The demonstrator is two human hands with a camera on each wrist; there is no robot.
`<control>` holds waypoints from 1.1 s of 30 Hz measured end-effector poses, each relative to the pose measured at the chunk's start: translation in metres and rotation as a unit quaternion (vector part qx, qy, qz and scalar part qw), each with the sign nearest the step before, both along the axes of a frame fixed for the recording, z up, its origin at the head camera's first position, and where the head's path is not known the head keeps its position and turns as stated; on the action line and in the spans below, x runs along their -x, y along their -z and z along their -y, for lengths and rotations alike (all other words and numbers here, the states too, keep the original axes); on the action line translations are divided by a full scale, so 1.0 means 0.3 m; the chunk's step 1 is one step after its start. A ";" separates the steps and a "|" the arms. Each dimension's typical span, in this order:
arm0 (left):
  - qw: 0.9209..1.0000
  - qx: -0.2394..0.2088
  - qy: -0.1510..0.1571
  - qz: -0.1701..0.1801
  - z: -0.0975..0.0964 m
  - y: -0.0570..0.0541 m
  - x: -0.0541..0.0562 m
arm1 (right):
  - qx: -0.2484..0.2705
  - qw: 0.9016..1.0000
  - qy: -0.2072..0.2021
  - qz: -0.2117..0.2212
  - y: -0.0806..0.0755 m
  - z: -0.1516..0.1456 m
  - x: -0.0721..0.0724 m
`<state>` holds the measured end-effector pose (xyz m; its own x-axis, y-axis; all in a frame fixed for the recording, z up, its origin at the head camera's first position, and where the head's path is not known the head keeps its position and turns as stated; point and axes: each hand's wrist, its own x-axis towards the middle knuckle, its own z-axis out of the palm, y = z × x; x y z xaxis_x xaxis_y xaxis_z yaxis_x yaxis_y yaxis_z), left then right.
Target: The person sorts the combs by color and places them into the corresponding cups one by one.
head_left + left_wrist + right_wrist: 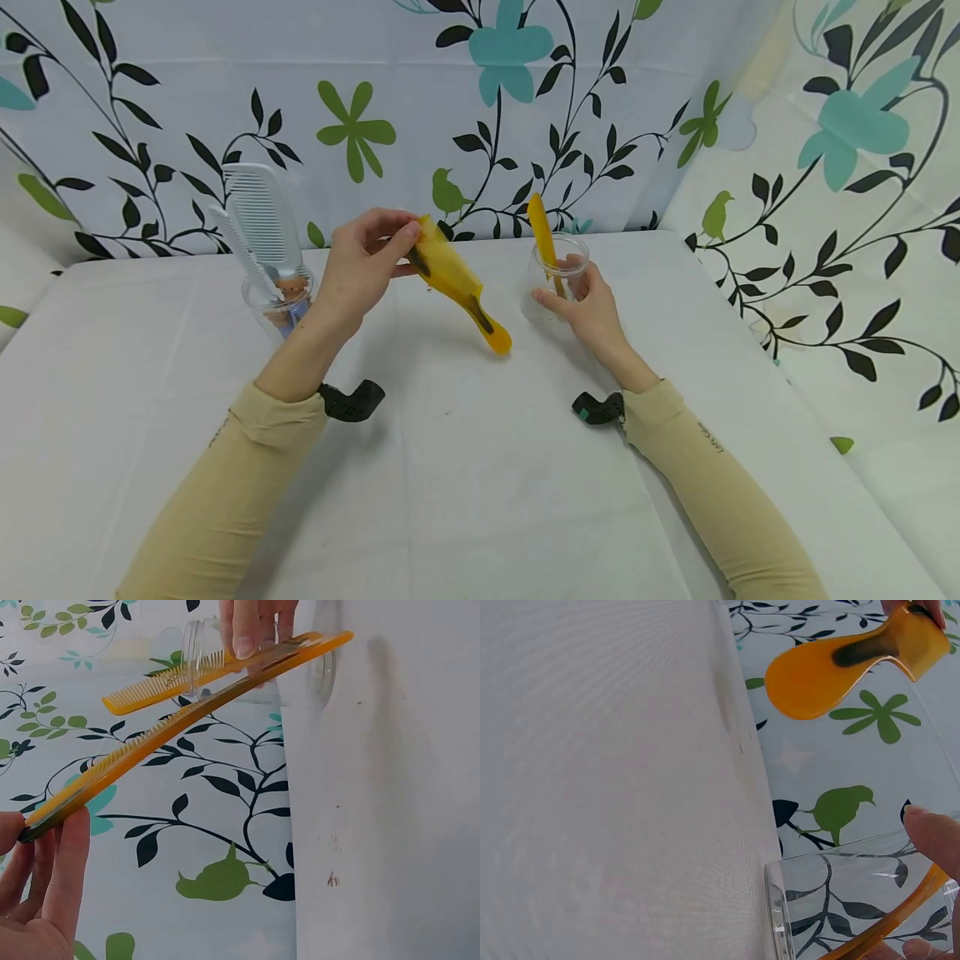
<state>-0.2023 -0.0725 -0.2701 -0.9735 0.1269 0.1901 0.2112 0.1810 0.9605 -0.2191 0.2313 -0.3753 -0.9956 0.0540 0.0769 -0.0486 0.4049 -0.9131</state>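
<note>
My left hand (367,262) pinches a yellow comb (459,283) with dark patches by its toothed end. The comb's rounded handle points down to the right, above the table. In the left wrist view this comb (150,742) appears edge-on, held between thumb and fingers. My right hand (596,312) grips a clear jar (536,287) round its side. Inside that jar leans a second yellow comb (542,229), its toothed end sticking out past the rim. The right wrist view shows the jar (900,859) under my thumb and the held comb's handle (802,679) apart from it.
Another clear jar (258,304) stands at the left, behind my left forearm, with pale blue combs (258,212) and some brown and blue items in it. A white cloth covers the table (465,467). Leaf-patterned fabric (285,50) hangs behind and at the right.
</note>
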 end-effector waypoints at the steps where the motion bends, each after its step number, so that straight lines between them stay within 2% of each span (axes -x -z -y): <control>1: 1.000 0.001 -0.001 -0.002 0.000 -0.002 -0.001 | 0.001 1.000 -0.001 -0.001 -0.001 0.000 0.000; 8: 0.999 -0.011 -0.025 -0.026 -0.002 -0.020 -0.008 | 0.004 1.000 -0.002 -0.001 -0.004 0.002 -0.003; 15: 0.995 -0.050 -0.048 -0.067 -0.008 -0.046 -0.001 | 0.001 1.000 -0.002 -0.002 -0.001 0.001 -0.001; 21: 0.993 -0.081 -0.054 -0.067 -0.023 -0.084 -0.005 | 0.004 1.000 -0.005 0.008 -0.014 0.006 -0.006; 28: 0.990 -0.122 -0.048 -0.057 -0.056 -0.121 -0.009 | 0.009 1.000 -0.013 0.003 -0.066 0.027 -0.037; 31: 0.987 -0.143 -0.047 -0.057 -0.076 -0.134 -0.007 | 0.010 1.000 -0.013 0.004 -0.058 0.022 -0.033; 33: 0.985 -0.159 -0.046 -0.057 -0.089 -0.142 -0.006 | 0.007 1.000 -0.010 0.008 -0.034 0.011 -0.018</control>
